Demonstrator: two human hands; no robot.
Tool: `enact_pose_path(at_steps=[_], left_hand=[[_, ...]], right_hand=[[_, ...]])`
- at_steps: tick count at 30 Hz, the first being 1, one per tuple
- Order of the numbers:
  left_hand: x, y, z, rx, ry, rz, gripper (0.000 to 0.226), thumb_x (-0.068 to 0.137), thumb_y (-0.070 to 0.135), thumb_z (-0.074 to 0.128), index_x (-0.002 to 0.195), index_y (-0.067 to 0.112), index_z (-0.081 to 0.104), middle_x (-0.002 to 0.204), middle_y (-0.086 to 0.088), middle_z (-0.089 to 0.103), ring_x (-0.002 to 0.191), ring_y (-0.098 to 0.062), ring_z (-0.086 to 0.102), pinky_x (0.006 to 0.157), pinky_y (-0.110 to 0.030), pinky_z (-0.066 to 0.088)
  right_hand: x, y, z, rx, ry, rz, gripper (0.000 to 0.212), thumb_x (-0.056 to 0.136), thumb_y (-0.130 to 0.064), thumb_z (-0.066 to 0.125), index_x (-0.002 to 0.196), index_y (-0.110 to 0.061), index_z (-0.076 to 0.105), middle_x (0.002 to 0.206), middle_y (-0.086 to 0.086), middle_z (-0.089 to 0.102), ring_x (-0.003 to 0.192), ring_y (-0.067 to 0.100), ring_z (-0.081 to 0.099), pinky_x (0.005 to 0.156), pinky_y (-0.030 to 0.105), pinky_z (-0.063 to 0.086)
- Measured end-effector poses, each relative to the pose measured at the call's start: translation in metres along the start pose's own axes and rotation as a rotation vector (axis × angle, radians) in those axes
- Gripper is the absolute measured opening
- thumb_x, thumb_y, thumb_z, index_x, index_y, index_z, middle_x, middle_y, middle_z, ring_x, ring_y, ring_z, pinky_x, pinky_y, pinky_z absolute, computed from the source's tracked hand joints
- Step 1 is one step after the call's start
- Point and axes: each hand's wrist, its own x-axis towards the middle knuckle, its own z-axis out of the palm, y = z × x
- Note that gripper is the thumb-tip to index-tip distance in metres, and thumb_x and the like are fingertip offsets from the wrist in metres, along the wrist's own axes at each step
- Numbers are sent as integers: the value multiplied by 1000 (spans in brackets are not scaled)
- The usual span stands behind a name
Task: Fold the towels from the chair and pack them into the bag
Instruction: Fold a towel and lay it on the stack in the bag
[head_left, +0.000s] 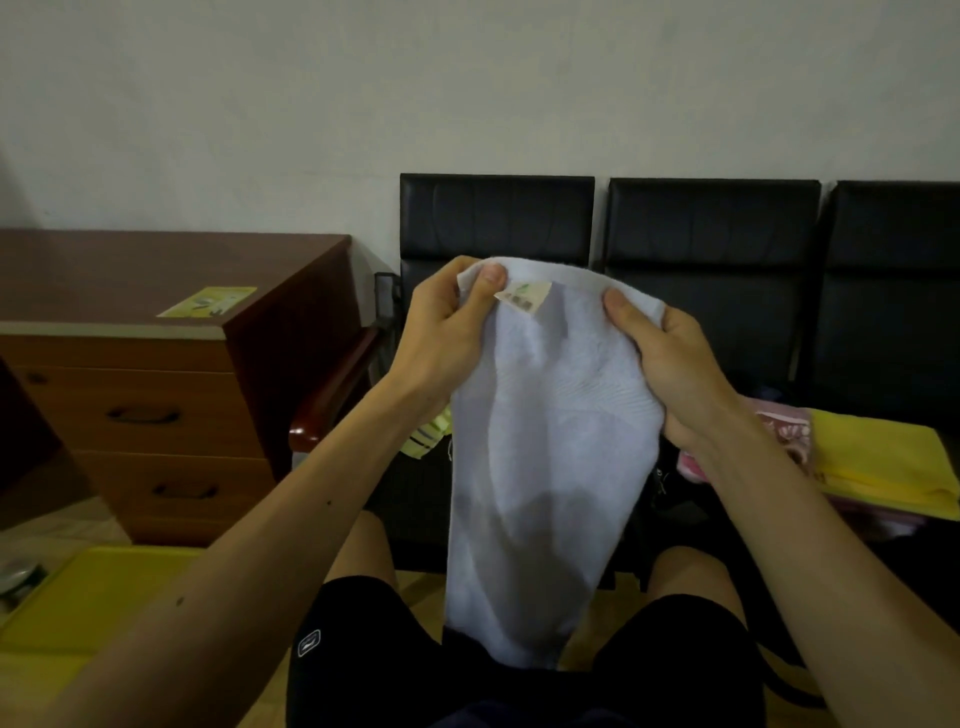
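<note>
While left hand (447, 332) and right hand (670, 364) pinch a white terry towel (545, 467) hanging unfolded over the lap, a yellow cloth towel (883, 462) waits right on the black padded chair (711, 234); packing seems pending.

One wide camera on my head — it looks forward and down, close over my left hand (447, 332) and right hand (672, 364), facing the black chairs (711, 234) and wall (467, 88).
</note>
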Motion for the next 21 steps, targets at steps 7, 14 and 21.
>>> enact_pose_path(at_steps=[7, 14, 21], left_hand=[[-6, -2, 10, -189, 11, -153, 24, 102, 28, 52, 108, 12, 69, 88, 0, 71, 75, -9, 69, 67, -22, 57], [-1, -10, -4, -119, 85, -227, 22, 101, 34, 53, 107, 20, 69, 94, -1, 70, 82, -12, 70, 75, -29, 59], [14, -22, -35, 45, 215, -257, 20, 101, 35, 54, 106, 22, 68, 105, 1, 65, 96, -15, 61, 90, -34, 52]], right_hand=[[-29, 65, 5, 222, -165, 296, 63, 53, -48, 87, 104, -16, 67, 94, 0, 76, 88, 16, 72, 70, 30, 56], [-47, 108, 15, -60, -267, 333, 29, 89, -22, 67, 117, -21, 66, 108, -6, 74, 106, 13, 68, 92, 32, 56], [-39, 49, -2, -79, -193, 197, 35, 83, -40, 56, 97, -12, 73, 95, 5, 76, 91, 19, 72, 78, 27, 57]])
